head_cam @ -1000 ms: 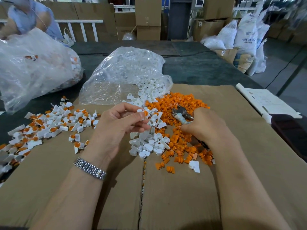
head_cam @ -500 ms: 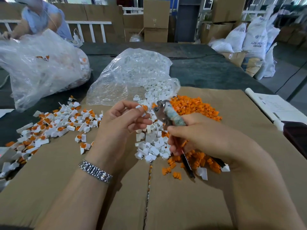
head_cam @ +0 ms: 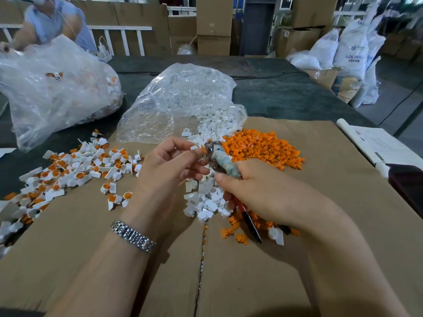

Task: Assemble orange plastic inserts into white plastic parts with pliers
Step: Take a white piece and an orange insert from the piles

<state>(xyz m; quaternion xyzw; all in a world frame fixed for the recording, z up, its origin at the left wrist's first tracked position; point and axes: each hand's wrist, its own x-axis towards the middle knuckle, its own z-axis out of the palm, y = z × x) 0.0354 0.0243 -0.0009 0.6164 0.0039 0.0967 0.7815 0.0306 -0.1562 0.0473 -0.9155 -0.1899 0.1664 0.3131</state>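
Observation:
My left hand [head_cam: 169,165] pinches a small white part with an orange insert [head_cam: 199,149] between thumb and fingertips. My right hand [head_cam: 258,191] grips the pliers [head_cam: 219,160], whose tape-wrapped jaws meet that part. Red and black handles stick out below my palm. A heap of loose orange inserts [head_cam: 258,145] lies to the right, and loose white parts [head_cam: 206,200] lie under my hands. Assembled white-and-orange pieces [head_cam: 75,170] are spread at the left.
Brown cardboard [head_cam: 297,259] covers the dark table. A clear bag of white parts [head_cam: 183,99] lies behind the piles, a bigger clear bag [head_cam: 52,88] at far left. Another person [head_cam: 50,21] works at the back left. Rolled papers [head_cam: 375,145] lie at right.
My right hand lifted the pliers from the orange heap and brought the jaws up to the part in my left hand. My left hand stayed roughly in place.

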